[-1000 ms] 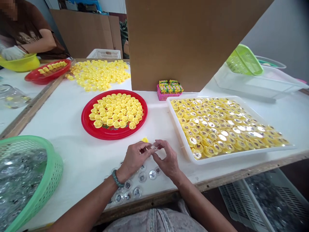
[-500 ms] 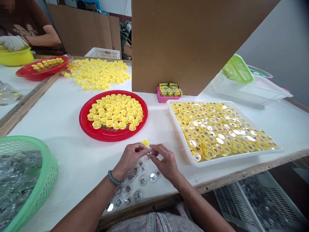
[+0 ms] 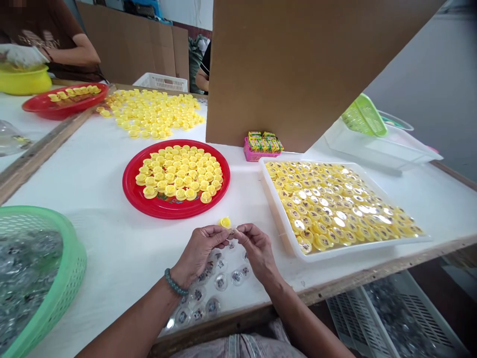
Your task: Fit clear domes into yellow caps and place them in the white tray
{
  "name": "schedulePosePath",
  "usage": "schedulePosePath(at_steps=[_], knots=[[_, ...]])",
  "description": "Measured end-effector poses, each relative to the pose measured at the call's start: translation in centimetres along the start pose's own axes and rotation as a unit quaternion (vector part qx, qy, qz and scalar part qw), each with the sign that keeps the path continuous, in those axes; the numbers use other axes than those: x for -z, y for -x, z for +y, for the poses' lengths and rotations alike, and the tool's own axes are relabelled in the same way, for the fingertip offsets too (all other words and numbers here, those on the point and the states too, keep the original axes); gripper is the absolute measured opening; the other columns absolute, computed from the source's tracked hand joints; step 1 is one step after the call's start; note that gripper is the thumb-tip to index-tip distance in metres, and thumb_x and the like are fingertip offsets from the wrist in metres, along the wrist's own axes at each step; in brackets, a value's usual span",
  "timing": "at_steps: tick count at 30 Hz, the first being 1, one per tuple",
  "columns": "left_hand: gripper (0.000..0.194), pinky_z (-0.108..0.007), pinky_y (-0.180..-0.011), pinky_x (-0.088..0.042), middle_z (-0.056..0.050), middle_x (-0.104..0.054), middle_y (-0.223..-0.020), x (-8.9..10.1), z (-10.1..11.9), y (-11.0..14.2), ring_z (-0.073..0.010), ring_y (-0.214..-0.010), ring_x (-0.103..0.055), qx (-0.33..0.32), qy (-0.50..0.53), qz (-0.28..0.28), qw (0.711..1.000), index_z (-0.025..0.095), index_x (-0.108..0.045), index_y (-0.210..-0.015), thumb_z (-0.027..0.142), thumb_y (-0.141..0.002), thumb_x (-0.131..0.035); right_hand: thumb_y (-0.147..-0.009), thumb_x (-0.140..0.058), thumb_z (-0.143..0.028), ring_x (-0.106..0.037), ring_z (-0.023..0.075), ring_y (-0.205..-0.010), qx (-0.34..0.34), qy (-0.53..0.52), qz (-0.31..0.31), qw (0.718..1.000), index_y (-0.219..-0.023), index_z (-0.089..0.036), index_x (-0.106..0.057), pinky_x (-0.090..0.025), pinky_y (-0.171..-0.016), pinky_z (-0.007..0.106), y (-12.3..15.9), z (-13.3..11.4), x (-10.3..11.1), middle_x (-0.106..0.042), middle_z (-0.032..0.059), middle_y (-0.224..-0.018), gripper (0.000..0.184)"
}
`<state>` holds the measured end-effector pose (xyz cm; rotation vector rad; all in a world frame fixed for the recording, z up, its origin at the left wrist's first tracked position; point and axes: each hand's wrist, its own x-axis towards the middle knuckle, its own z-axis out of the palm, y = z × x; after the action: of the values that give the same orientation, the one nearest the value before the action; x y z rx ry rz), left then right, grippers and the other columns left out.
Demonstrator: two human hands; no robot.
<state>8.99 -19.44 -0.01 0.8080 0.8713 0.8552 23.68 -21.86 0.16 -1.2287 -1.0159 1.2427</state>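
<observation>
My left hand [image 3: 201, 251] and my right hand [image 3: 255, 248] meet fingertip to fingertip near the table's front edge, pinching a small clear piece [image 3: 231, 232] between them. A single yellow cap [image 3: 224, 222] lies on the white table just beyond my fingers. Several clear round lids [image 3: 219, 282] with dark printed centres lie under and behind my hands. A red plate [image 3: 149, 203] of yellow caps stands ahead of them. To the right sits a white tray [image 3: 278, 221] packed with capped yellow pieces.
A green basket [image 3: 70, 271] of clear lids is at the left. A tall cardboard sheet [image 3: 298, 69] stands behind a small pink box [image 3: 261, 144]. Loose yellow caps [image 3: 152, 112] lie farther back. Another person's arm [image 3: 80, 52] is by a yellow bowl [image 3: 24, 82] and second red plate [image 3: 40, 109].
My hands stay pinched together, shifted slightly nearer the table edge. The camera has turned a little, so everything on the table sits somewhat differently in the picture.
</observation>
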Motion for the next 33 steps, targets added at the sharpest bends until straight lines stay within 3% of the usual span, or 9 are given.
schedulePosePath(at_steps=[5,9,13,16,19,22,27,33], knots=[[0.024,-0.021,-0.065,-0.04,-0.008,-0.066,-0.083,-0.2,-0.2,0.1,-0.0137,-0.071,-0.051,0.002,0.007,-0.01,1.0,0.013,-0.071,-0.085,0.033,-0.074,-0.073,-0.083,-0.058,-0.033,-0.052,0.0113,-0.063,0.003,-0.002,-0.008,1.0,-0.076,-0.018,-0.058,-0.041,-0.062,0.023,-0.2,0.8,0.1,-0.058,-0.0008,-0.065,0.017],[0.023,-0.023,-0.067,-0.041,-0.007,-0.066,-0.084,0.1,0.3,-0.1,-0.0158,-0.075,-0.054,-0.035,-0.035,-0.003,0.999,0.014,-0.07,-0.086,0.033,-0.074,-0.073,-0.086,-0.053,-0.034,-0.052,0.0123,-0.066,0.04,0.092,-0.045,0.994,-0.079,-0.018,-0.054,-0.042,-0.062,0.023,-0.6,-0.2,0.7,-0.058,0.0003,-0.069,0.018],[0.026,-0.027,-0.071,-0.044,-0.006,-0.067,-0.086,0.8,0.8,-0.4,-0.0199,-0.079,-0.058,-0.093,-0.114,-0.009,0.989,0.017,-0.069,-0.091,0.034,-0.071,-0.074,-0.086,-0.051,-0.026,-0.049,0.0113,-0.061,0.07,0.261,-0.158,0.95,-0.077,-0.018,-0.054,-0.04,-0.057,0.022,-1.3,-2.2,1.7,-0.057,-0.0012,-0.066,0.012],[0.025,-0.026,-0.061,-0.044,-0.005,-0.066,-0.076,1.2,0.6,-0.7,-0.0171,-0.066,-0.056,-0.075,-0.148,-0.015,0.986,0.016,-0.069,-0.088,0.035,-0.073,-0.072,-0.084,-0.052,-0.02,-0.05,0.0106,-0.058,0.074,0.299,-0.18,0.934,-0.076,-0.018,-0.055,-0.04,-0.054,0.021,-1.5,-2.4,1.8,-0.057,-0.0021,-0.065,0.01],[0.022,-0.023,-0.058,-0.044,-0.004,-0.064,-0.075,1.4,0.3,-0.7,-0.0139,-0.062,-0.054,-0.061,-0.119,0.005,0.991,0.015,-0.068,-0.085,0.033,-0.074,-0.071,-0.085,-0.052,-0.022,-0.055,0.0117,-0.062,0.056,0.265,-0.146,0.951,-0.081,-0.018,-0.059,-0.043,-0.056,0.022,-1.2,-1.5,1.4,-0.06,-0.0006,-0.068,0.009],[0.024,-0.02,-0.059,-0.043,-0.003,-0.062,-0.078,1.2,0.0,-0.7,-0.0113,-0.064,-0.053,-0.042,-0.014,0.019,0.999,0.014,-0.066,-0.088,0.029,-0.072,-0.074,-0.081,-0.061,-0.026,-0.059,0.0135,-0.07,0.08,0.231,-0.087,0.966,-0.091,-0.018,-0.061,-0.049,-0.063,0.025,-0.6,-0.4,0.8,-0.063,0.0026,-0.08,0.013],[0.027,-0.019,-0.064,-0.045,-0.001,-0.058,-0.073,0.5,-0.7,-0.9,-0.01,-0.066,-0.053,0.002,0.175,0.002,0.985,0.014,-0.062,-0.089,0.021,-0.068,-0.078,-0.072,-0.071,-0.026,-0.06,0.0145,-0.069,0.152,0.247,0.005,0.957,-0.101,-0.021,-0.063,-0.053,-0.066,0.028,0.3,0.9,-0.6,-0.062,0.0027,-0.08,0.03],[0.024,-0.022,-0.077,-0.048,-0.005,-0.062,-0.09,-0.1,-0.9,-0.9,-0.0152,-0.085,-0.058,-0.014,0.173,0.003,0.985,0.014,-0.062,-0.086,0.024,-0.07,-0.077,-0.082,-0.061,-0.021,-0.061,0.0146,-0.074,0.189,0.231,0.043,0.953,-0.105,-0.025,-0.065,-0.053,-0.069,0.028,0.0,1.4,-1.0,-0.063,0.0034,-0.085,0.024]])
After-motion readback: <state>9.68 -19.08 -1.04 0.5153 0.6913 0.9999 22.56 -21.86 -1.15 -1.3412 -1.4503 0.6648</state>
